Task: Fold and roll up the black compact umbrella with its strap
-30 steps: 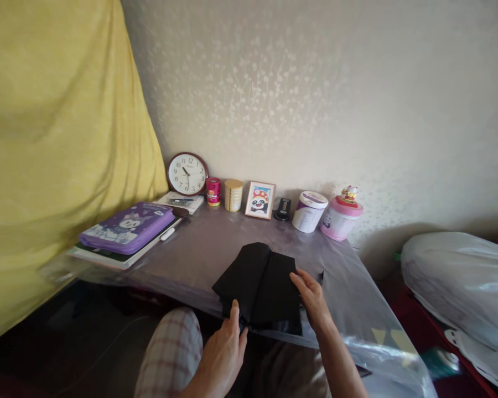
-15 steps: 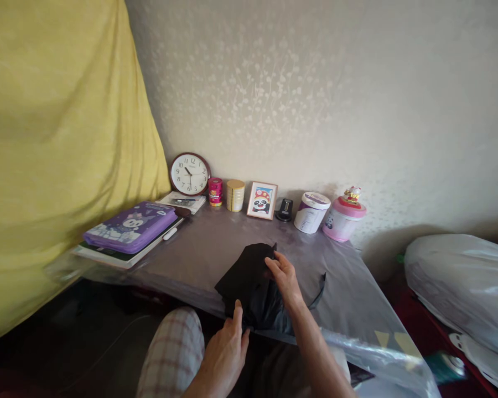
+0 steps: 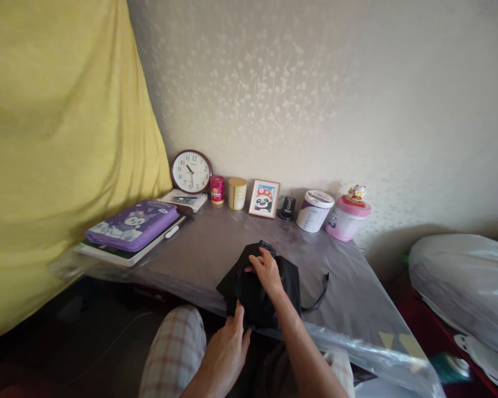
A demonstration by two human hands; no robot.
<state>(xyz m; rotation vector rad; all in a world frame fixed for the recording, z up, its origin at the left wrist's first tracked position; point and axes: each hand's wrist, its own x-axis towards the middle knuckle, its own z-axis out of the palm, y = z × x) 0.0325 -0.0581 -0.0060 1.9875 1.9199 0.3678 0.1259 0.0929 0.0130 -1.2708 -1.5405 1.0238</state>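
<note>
A piece of folded black fabric (image 3: 288, 284) lies at the table's front edge, with slightly shiny panels and a thin strap (image 3: 321, 296) trailing to its right. I cannot make out what kind of article it is. My left hand (image 3: 226, 345) grips its near lower edge between thumb and fingers, the index finger stretched along the cloth. My right hand (image 3: 267, 272) reaches over the middle of the fabric and pinches a fold near its top; the fingertips are partly hidden in the dark cloth.
Plastic film covers the table (image 3: 195, 249). A purple zip case (image 3: 130, 224) rests on a book at left. Along the wall stand a clock (image 3: 191, 172), tins, a picture frame (image 3: 264, 199) and tubs (image 3: 314, 211). A plastic-wrapped bundle (image 3: 460, 271) sits at right.
My right hand has moved left across the black fabric, drawing a flap over with it. More of the panel on the right now shows. My left hand stays at the near edge.
</note>
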